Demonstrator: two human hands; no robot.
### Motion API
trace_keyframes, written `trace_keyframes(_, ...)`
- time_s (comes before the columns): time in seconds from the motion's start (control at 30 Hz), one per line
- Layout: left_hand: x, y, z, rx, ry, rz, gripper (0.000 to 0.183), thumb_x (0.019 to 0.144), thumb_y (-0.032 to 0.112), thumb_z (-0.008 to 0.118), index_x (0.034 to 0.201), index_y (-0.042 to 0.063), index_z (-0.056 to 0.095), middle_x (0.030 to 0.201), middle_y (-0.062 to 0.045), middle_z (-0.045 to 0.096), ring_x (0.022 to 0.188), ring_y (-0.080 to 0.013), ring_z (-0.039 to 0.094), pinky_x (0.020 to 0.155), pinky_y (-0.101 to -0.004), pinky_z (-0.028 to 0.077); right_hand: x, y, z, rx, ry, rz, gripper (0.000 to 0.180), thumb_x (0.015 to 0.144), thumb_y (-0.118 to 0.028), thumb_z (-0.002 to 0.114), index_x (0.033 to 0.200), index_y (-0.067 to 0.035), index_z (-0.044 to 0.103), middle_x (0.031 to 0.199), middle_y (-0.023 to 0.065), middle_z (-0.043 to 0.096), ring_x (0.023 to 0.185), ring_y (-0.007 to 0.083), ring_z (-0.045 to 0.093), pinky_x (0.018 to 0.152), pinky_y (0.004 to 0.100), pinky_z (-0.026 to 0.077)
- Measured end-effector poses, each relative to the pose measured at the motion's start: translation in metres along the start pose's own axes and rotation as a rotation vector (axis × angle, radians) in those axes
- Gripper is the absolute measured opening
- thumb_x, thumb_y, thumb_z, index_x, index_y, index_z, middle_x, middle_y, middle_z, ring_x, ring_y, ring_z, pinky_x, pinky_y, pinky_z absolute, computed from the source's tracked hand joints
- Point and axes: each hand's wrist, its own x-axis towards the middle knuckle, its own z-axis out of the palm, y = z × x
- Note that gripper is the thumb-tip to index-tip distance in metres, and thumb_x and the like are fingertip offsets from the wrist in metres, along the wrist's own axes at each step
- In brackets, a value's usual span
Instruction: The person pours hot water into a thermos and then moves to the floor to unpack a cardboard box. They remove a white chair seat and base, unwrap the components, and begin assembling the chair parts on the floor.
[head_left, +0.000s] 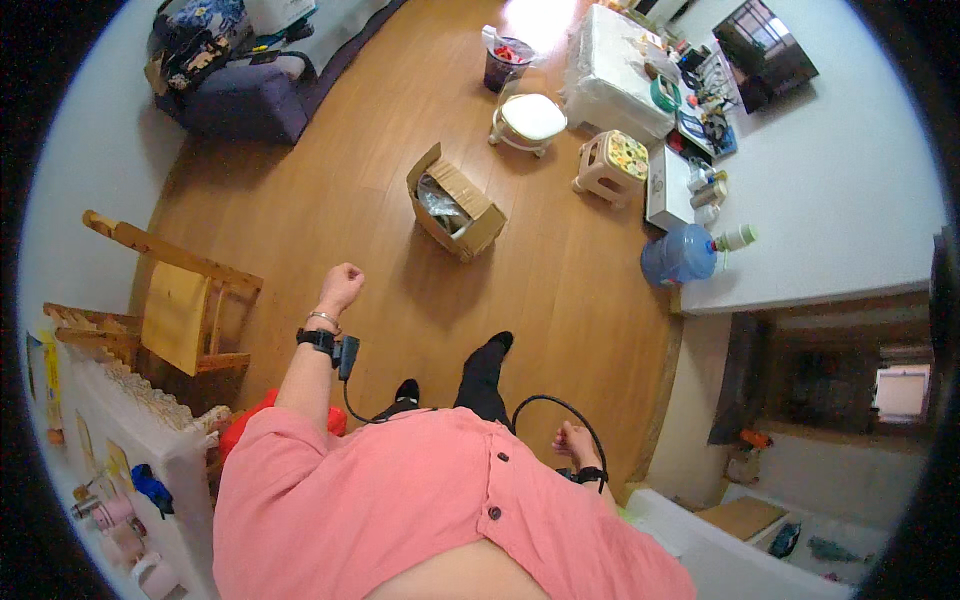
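My left hand (344, 286) is held out over the wooden floor with its fingers curled in and nothing seen in it. A bracelet and a black strap with a small device circle that wrist. Low at my other side is my right hand (574, 441), fingers loosely bent, near a black cable; whether they are closed cannot be told. No object shows in it. On the floor ahead stands an open cardboard box (465, 244) with clear plastic wrapping inside. Beyond the box are a white-topped round stool (534, 115) and a plastic step stool (627, 154).
A wooden chair (174, 315) and a cloth-covered table (172, 420) stand at the left. A purple sofa (232, 101) is at the upper left, a dark waste bin (501, 72) at the top. A blue water bottle (679, 255) stands by the right wall.
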Motion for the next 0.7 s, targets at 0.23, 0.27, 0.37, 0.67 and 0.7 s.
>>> trace_keyframes(0.23, 0.054, 0.047, 0.079, 0.123, -0.145, -0.187, 0.027, 0.074, 0.025, 0.064, 0.081, 0.000, 0.070, 0.080, -0.018, 0.069, 0.076, -0.0258, 0.067, 0.070, -0.0346, 0.053, 0.095, -0.128, -0.032, -0.133, 0.051, 0.006, 0.023, 0.093, -0.019, 0.055, 0.079, -0.001, 0.060, 0.061, 0.0075, 0.057, 0.046, 0.0171, 0.055, 0.043, 0.0296, 0.047)
trace_keyframes(0.27, 0.063, 0.049, 0.086, 0.027, -0.176, -0.313, 0.026, 0.073, 0.024, 0.064, 0.079, 0.000, 0.071, 0.073, -0.016, 0.068, 0.068, -0.0219, 0.066, 0.066, -0.0332, 0.052, 0.107, -0.144, -0.036, -0.234, 0.039, -0.056, 0.025, 0.092, -0.020, 0.055, 0.076, -0.001, 0.059, 0.061, 0.0088, 0.058, 0.044, 0.0169, 0.055, 0.044, 0.0291, 0.050)
trace_keyframes(0.37, 0.084, 0.056, 0.117, -0.040, -0.221, -0.381, 0.018, 0.080, 0.018, 0.062, 0.077, 0.000, 0.065, 0.067, -0.007, 0.064, 0.060, -0.0126, 0.059, 0.053, -0.0294, 0.048, 0.144, -0.194, -0.044, -0.268, -0.024, -0.107, 0.032, 0.092, -0.021, 0.055, 0.067, -0.002, 0.056, 0.056, 0.0098, 0.058, 0.044, 0.0159, 0.055, 0.039, 0.0285, 0.043)
trace_keyframes(0.67, 0.153, 0.089, 0.178, -0.374, -0.197, -0.534, 0.012, 0.076, 0.014, 0.063, 0.072, 0.004, 0.068, 0.069, -0.006, 0.067, 0.061, -0.0121, 0.059, 0.055, -0.0267, 0.047, 0.241, -0.373, -0.021, -0.603, -0.168, -0.334, 0.033, 0.090, -0.024, 0.056, 0.074, 0.004, 0.064, 0.060, 0.0098, 0.062, 0.053, 0.0175, 0.060, 0.051, 0.0319, 0.047)
trace_keyframes(0.7, 0.167, 0.092, 0.184, -0.329, -0.188, -0.501, 0.012, 0.076, 0.014, 0.063, 0.072, 0.004, 0.068, 0.070, -0.006, 0.067, 0.061, -0.0124, 0.060, 0.055, -0.0271, 0.048, 0.253, -0.395, -0.014, -0.593, -0.165, -0.298, 0.032, 0.090, -0.023, 0.056, 0.074, 0.004, 0.065, 0.060, 0.0098, 0.063, 0.054, 0.0175, 0.060, 0.051, 0.0319, 0.047)
